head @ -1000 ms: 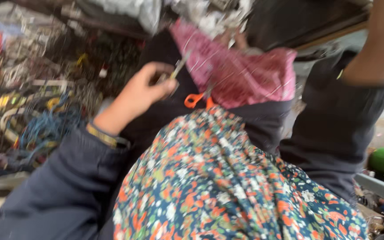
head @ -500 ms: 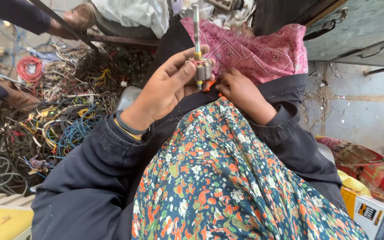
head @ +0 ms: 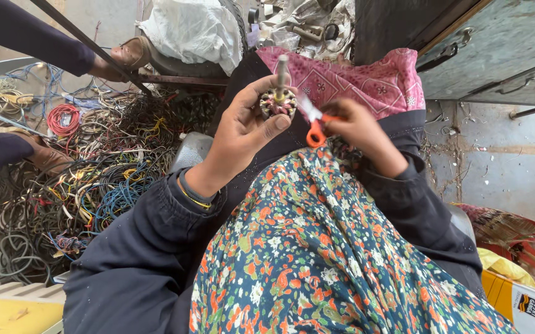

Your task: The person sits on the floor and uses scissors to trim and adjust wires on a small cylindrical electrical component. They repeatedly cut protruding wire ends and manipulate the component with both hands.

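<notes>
In the head view, the small motor rotor (head: 278,99) is clamped by its shaft and core in the raised left hand (head: 242,133) above the lap, while orange-handled scissors (head: 314,124) are gripped in the right hand (head: 360,130), so the left thumb just beside the blades could be cut by a slip.

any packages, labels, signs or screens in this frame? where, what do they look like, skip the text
Cardboard box: bottom right corner, beside the floral dress; rectangular, yellow-orange side, white face with a dark printed mark, partly cut off by the frame edge.
White plastic sack: top centre, behind the wire pile; crumpled, unmarked as far as visible.
No signs or screens visible.
</notes>
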